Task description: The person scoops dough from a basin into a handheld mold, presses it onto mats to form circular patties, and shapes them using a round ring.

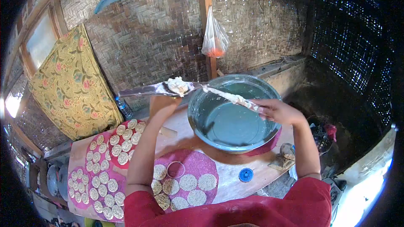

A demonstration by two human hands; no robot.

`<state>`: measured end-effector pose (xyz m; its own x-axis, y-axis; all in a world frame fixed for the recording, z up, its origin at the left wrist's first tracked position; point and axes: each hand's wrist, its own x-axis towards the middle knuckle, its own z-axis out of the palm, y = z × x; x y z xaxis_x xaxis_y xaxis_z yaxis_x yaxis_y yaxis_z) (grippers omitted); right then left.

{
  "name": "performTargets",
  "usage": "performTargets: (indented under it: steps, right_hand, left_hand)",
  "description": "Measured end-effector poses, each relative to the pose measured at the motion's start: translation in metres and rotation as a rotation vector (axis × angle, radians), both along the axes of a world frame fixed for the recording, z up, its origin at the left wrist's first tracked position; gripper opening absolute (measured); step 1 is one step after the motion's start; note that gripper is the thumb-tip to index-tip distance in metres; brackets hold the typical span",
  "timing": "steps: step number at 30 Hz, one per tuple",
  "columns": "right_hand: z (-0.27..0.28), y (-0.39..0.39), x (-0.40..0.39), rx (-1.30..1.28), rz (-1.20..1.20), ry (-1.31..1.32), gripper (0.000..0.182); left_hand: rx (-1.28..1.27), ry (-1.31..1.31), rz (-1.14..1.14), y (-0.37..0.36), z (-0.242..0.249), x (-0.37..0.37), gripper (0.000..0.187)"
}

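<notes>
My left hand is raised beyond the left of the basin, closed around a long dark utensil. The utensil hides part of those fingers. A lump of pale, sticky batter sits on top of it. My right hand grips the end of a batter-coated stick, which slants over the big basin. The stick's far tip meets the utensil's right end in this view. Thin residue streaks the basin's inside wall.
Flat speckled rounds lie on a pink round sheet with a ring. More rounds cover sheets at left. A blue lid-like disc rests near the table's front edge. A plastic bag hangs from a post.
</notes>
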<state>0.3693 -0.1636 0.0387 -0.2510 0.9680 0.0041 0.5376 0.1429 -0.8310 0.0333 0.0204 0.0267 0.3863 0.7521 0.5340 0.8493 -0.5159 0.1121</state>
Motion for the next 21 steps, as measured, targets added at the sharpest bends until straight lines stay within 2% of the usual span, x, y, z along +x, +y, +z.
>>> performTargets:
  steps: [2, 3, 4, 5, 6, 7, 9, 10, 11, 12, 13, 14, 15, 16, 17, 19, 21]
  right_hand:
    - [0.007, -0.016, -0.023, 0.15, -0.044, 0.032, 0.04]
    - [0.003, -0.02, -0.032, 0.157, -0.048, 0.033, 0.04]
    - [-0.003, -0.023, -0.04, 0.3, -0.071, 0.037, 0.041]
    - [-0.007, -0.025, -0.048, 0.441, -0.096, 0.039, 0.043]
    - [-0.011, -0.025, -0.055, 0.609, -0.114, -0.066, 0.044]
    - [-0.01, -0.027, -0.057, 0.613, -0.123, -0.064, 0.044]
    - [-0.005, -0.033, -0.059, 0.743, -0.298, -0.422, 0.033]
    - [0.003, -0.037, -0.056, 0.746, -0.303, -0.421, 0.033]
    - [0.018, -0.041, -0.051, 0.725, -0.296, -0.558, 0.033]
    - [0.033, -0.044, -0.046, 0.7, -0.29, -0.693, 0.033]
    - [0.047, -0.044, -0.043, 0.699, -0.296, -0.693, 0.033]
    - [0.061, -0.044, -0.042, 0.791, -0.268, -0.866, 0.034]
    - [0.073, -0.04, -0.041, 0.879, -0.239, -1.041, 0.036]
    - [0.082, -0.034, -0.043, 0.879, -0.171, -1.084, 0.032]
    - [0.082, -0.028, -0.052, 0.875, -0.179, -1.084, 0.032]
    - [0.077, -0.014, -0.067, 0.92, -0.094, -1.2, 0.035]
    - [0.07, -0.015, -0.068, 0.893, -0.09, -1.272, 0.037]
  left_hand:
    - [0.098, 0.002, -0.033, 0.005, -0.012, 0.011, 0.036]
    - [0.061, -0.088, -0.135, 0.006, -0.016, 0.016, 0.036]
    - [0.021, -0.176, -0.237, 0.007, -0.019, 0.021, 0.036]
    - [0.025, -0.172, -0.242, 0.01, -0.023, 0.024, 0.036]
    - [-0.024, -0.163, -0.255, 0.012, -0.027, 0.028, 0.036]
    - [-0.074, -0.153, -0.268, 0.006, -0.02, 0.034, 0.037]
    - [0.016, -0.066, -0.224, -0.01, -0.009, 0.039, 0.037]
    - [0.034, -0.09, -0.268, -0.01, -0.009, 0.041, 0.036]
    - [0.051, -0.116, -0.31, -0.009, -0.01, 0.043, 0.036]
    - [0.063, -0.273, -0.435, -0.002, -0.022, 0.046, 0.035]
    - [0.064, -0.271, -0.441, 0.005, -0.034, 0.054, 0.035]
    - [-0.103, -0.618, -0.587, 0.006, -0.042, 0.066, 0.031]
    - [-0.13, -0.675, -0.614, 0.007, -0.048, 0.07, 0.026]
    - [-0.106, -0.654, -0.624, -0.001, -0.045, 0.075, 0.022]
    - [0.013, -0.497, -0.597, -0.015, -0.032, 0.079, 0.018]
    - [0.437, 0.065, -0.421, -0.064, 0.013, 0.083, 0.015]
    - [0.39, 0.03, -0.447, -0.056, 0.009, 0.083, 0.016]
